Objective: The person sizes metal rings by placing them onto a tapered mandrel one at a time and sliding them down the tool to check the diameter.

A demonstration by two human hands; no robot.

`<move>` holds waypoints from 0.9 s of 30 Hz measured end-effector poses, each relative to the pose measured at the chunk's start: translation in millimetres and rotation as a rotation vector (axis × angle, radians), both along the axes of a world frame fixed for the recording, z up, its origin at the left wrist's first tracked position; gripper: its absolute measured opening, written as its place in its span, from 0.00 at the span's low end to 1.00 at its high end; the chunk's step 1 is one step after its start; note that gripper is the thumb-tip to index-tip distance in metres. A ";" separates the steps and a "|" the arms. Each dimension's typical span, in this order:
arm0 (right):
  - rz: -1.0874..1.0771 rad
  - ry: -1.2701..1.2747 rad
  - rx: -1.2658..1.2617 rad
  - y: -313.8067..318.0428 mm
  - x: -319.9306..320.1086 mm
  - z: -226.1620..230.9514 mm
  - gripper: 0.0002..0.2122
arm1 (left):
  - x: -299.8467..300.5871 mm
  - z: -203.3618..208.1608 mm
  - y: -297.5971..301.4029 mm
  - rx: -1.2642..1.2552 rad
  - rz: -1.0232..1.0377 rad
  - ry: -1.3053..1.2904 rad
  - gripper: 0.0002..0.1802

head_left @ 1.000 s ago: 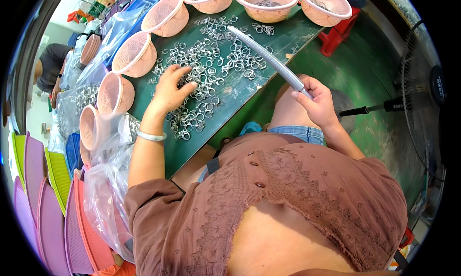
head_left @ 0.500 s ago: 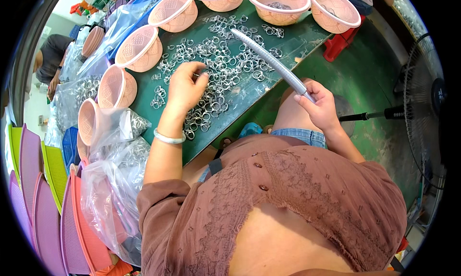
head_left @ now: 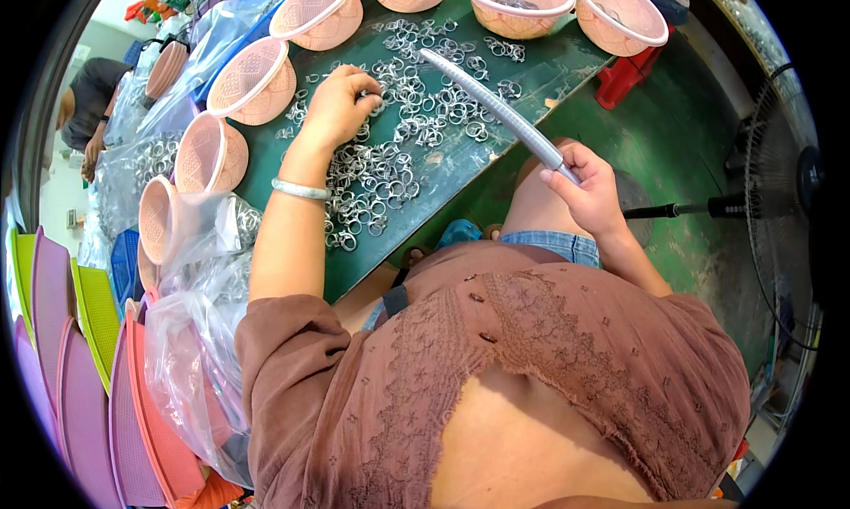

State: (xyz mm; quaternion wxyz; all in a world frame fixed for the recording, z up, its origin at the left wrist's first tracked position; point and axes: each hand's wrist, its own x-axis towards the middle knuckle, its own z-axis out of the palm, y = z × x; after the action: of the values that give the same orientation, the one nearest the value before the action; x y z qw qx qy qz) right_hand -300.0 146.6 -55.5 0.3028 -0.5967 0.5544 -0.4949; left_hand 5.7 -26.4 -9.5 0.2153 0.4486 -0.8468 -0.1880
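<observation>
My right hand point(head_left: 589, 186) grips the thick end of a tapered grey ring mandrel point(head_left: 500, 111), which slants up and left over the table edge. No ring can be made out on it. Many loose silver-coloured rings point(head_left: 376, 186) lie spread over the green tabletop point(head_left: 443, 204). Over the pile's left side, my left hand point(head_left: 335, 109) curls its fingers, thumb and forefinger close together at the rings. Whatever is between those fingertips is too small to tell. A pale bangle point(head_left: 301, 190) circles my left wrist.
Pink baskets point(head_left: 255, 82) line the table's far and left edges; one far basket point(head_left: 515, 4) holds some rings. Clear plastic bags point(head_left: 199, 319) and coloured baskets point(head_left: 84, 376) stand at left. A fan point(head_left: 779, 186) and red stool point(head_left: 624, 77) are at right. Another person point(head_left: 93, 102) is far left.
My left hand has moved up and slightly left across the rings, away from me. Rings in the pile's middle now lie parted. My right hand and the mandrel hold nearly still.
</observation>
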 end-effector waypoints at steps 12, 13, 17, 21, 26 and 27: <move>0.015 -0.019 0.035 -2.3 2.7 -0.5 0.09 | -3.2 2.0 10.8 -0.121 0.065 -0.072 0.12; 0.016 -0.031 0.050 -2.2 4.5 1.0 0.09 | -7.7 1.6 12.1 -0.133 0.065 -0.129 0.14; 0.021 -0.112 0.069 -0.7 8.0 5.1 0.09 | -16.1 1.0 9.8 -0.150 0.085 -0.177 0.17; 0.019 -0.015 0.027 -1.6 -0.9 -2.2 0.08 | -18.5 1.6 4.5 -0.129 0.109 -0.208 0.16; 0.022 0.000 0.016 -1.9 -2.3 -0.6 0.08 | -24.1 0.6 2.9 -0.163 0.125 -0.220 0.14; 0.021 -0.020 0.030 -1.7 -0.9 0.9 0.08 | -24.9 1.3 0.2 -0.145 0.116 -0.237 0.13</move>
State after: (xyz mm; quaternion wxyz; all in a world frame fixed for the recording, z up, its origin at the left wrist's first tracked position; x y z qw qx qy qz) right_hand -300.8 144.9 -54.6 0.3225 -0.5929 0.5525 -0.4890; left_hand -19.2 -26.2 -8.2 0.1561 0.4990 -0.8504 -0.0591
